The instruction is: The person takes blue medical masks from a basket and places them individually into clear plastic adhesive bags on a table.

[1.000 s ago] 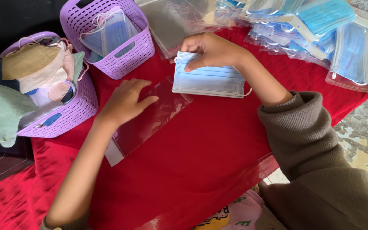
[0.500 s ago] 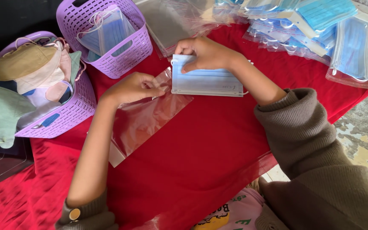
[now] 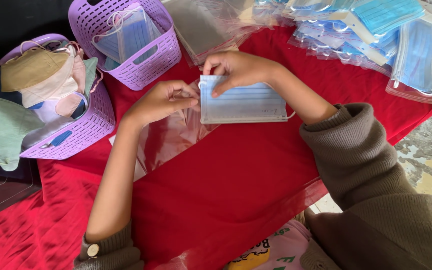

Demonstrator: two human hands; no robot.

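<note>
Red-clothed desk [image 3: 256, 200]. Far left: lilac baskets [image 3: 83, 131] of assorted masks. Left hand [image 3: 163, 100], flat on clear sleeve [image 3: 168, 140] a second ago, now pinches its mouth open. Right hand [image 3: 238, 67] grips blue mask [image 3: 241, 102], edge now meeting sleeve opening; insertion looks underway. Bagged masks [image 3: 376, 35] far right.

1. Two hands were in view: the left hand [image 3: 163, 100] and the right hand [image 3: 238, 69].
2. One light blue face mask [image 3: 243, 102] was held between them.
3. One clear plastic sleeve [image 3: 168, 137] lay on the one red cloth [image 3: 236, 175].
4. Two purple baskets stood at the left: the nearer basket [image 3: 83, 132] and the farther basket [image 3: 146, 67].
5. The bagged masks [image 3: 376, 35] at the top right were too overlapped to count.
</note>
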